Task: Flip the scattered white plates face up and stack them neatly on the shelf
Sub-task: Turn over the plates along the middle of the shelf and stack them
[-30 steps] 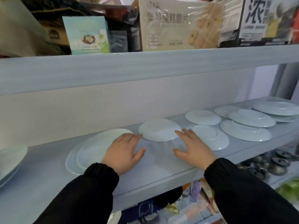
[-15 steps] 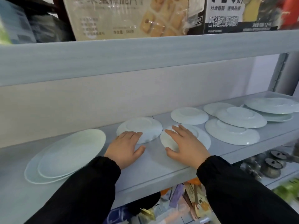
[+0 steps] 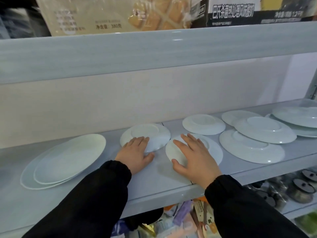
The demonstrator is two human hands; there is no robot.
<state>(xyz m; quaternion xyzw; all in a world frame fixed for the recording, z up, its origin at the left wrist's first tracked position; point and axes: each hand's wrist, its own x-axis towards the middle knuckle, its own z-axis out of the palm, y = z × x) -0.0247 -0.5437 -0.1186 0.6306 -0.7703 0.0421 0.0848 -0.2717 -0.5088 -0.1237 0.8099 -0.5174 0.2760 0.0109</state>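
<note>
Several white plates lie on the grey shelf (image 3: 161, 179). A small stack of two face-up plates (image 3: 68, 157) sits at the left. My left hand (image 3: 135, 155) rests flat with its fingertips on the near edge of a face-down plate (image 3: 154, 133). My right hand (image 3: 193, 160) lies spread on another face-down plate (image 3: 214, 148), thumb at its near rim. Neither plate is lifted. More face-down plates lie to the right: one at the back (image 3: 204, 124), a large one (image 3: 248, 148) and another overlapping it (image 3: 265, 129).
The upper shelf board (image 3: 154, 50) hangs low over the plates and carries boxed goods (image 3: 116, 14). A further pile of plates (image 3: 298, 117) sits at the far right. Below the shelf are pot lids (image 3: 301, 186) and packaged goods (image 3: 181, 219).
Both hands have shifted right along the shelf, from beside the face-up stack onto the two face-down plates. The view has panned right, so the stack now sits further left.
</note>
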